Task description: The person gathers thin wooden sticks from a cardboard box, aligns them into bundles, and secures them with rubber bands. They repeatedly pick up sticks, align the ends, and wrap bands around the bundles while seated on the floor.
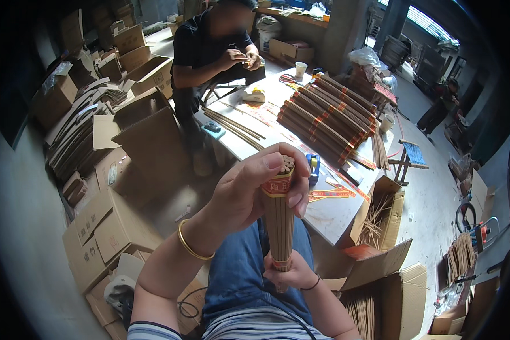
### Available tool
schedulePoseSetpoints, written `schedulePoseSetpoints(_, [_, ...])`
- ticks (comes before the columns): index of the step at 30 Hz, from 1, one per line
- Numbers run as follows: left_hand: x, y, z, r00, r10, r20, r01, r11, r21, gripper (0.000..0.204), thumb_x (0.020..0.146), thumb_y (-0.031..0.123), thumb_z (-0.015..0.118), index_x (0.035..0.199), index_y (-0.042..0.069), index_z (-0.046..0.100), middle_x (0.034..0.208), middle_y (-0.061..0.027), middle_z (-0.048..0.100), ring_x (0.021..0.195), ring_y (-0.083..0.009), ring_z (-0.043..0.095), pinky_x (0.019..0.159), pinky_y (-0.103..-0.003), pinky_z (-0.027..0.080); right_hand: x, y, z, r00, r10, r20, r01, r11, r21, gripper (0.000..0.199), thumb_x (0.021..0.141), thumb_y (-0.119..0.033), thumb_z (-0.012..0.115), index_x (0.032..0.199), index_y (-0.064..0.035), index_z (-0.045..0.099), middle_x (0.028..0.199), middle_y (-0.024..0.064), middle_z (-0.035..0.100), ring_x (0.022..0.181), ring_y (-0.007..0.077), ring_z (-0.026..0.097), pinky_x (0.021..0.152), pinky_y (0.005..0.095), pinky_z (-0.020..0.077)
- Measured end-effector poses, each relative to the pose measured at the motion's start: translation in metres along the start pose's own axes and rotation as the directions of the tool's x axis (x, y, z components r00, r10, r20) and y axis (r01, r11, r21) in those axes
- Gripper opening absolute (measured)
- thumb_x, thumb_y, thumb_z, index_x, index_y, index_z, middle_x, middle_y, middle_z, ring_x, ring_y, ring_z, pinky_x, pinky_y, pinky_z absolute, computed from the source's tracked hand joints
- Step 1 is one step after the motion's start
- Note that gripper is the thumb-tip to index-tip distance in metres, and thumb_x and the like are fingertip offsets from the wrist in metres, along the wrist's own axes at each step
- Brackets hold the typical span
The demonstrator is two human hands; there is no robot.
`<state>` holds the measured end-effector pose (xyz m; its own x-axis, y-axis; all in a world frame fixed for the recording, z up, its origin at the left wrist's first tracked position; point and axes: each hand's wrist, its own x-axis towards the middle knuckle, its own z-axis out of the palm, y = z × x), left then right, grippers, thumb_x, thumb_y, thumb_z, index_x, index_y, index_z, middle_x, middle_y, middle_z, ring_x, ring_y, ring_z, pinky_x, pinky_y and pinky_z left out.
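A bundle of brown incense sticks stands nearly upright over my lap, its round stick ends showing at the top. A red and gold paper band goes round its upper part, and another band circles it low down. My left hand, with a gold bracelet at the wrist, is wrapped round the top, thumb and fingers on opposite sides. Lower down, my right hand grips the bottom end. Just beyond the bundle, a blue tape dispenser and printed red paper strips lie on the white table.
Banded incense bundles are piled on the table, near loose sticks and a paper cup. Across it sits a co-worker, hands at a small object. Cardboard boxes crowd the left; open boxes of sticks stand right.
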<state>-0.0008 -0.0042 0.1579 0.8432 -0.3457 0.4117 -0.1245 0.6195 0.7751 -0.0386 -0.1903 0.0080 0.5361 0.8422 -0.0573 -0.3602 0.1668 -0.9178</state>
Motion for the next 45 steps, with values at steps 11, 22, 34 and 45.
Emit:
schedulePoseSetpoints(11, [-0.030,-0.011,-0.026,0.942,0.150,-0.300,-0.181,0.980,-0.079,0.033,0.093,0.028,0.043,0.112,0.001,0.047,0.094,-0.0118,0.061,0.083,-0.0183,0.062,0.080,-0.031,0.051,-0.006,-0.003,-0.004,0.983,0.177,-0.059,-0.179,0.983,-0.029,0.019,0.080,-0.008,0.071,0.082,-0.0020,0.054,0.061,0.0005,0.053,0.048,0.0075,0.050,0.044,0.0217,0.0393])
schedulePoseSetpoints(22, [0.013,-0.044,-0.002,0.855,0.430,-0.291,-0.332,0.883,0.331,0.023,0.084,0.022,0.069,0.090,0.003,0.057,0.078,0.0001,0.061,0.069,-0.0058,0.057,0.065,-0.019,0.048,0.016,0.029,-0.038,0.891,-0.341,-0.300,0.189,0.879,-0.439,0.060,0.075,-0.016,0.078,0.121,0.0002,0.043,0.107,0.0117,0.058,0.097,0.0205,0.059,0.084,0.0337,0.0472])
schedulePoseSetpoints(34, [0.123,-0.041,-0.110,0.917,0.383,-0.112,-0.243,0.758,0.605,0.018,0.092,0.014,0.058,0.075,0.008,0.056,0.055,0.0026,0.051,0.046,-0.0063,0.050,0.046,-0.021,0.043,-0.017,0.041,-0.062,0.742,-0.338,-0.579,0.121,0.917,-0.380,0.011,0.091,-0.009,0.058,0.091,0.0019,0.063,0.085,0.0078,0.063,0.079,0.0133,0.062,0.074,0.0242,0.0477])
schedulePoseSetpoints(45, [0.133,-0.094,-0.127,0.966,0.122,-0.226,0.019,0.844,0.535,0.014,0.086,0.006,0.058,0.077,0.007,0.048,0.053,0.0034,0.040,0.041,-0.0046,0.036,0.040,-0.020,0.033,-0.019,0.048,-0.078,0.727,-0.231,-0.647,-0.021,0.934,-0.358,0.012,0.089,-0.011,0.061,0.088,0.0000,0.065,0.079,0.0070,0.066,0.072,0.0124,0.063,0.068,0.0235,0.0482])
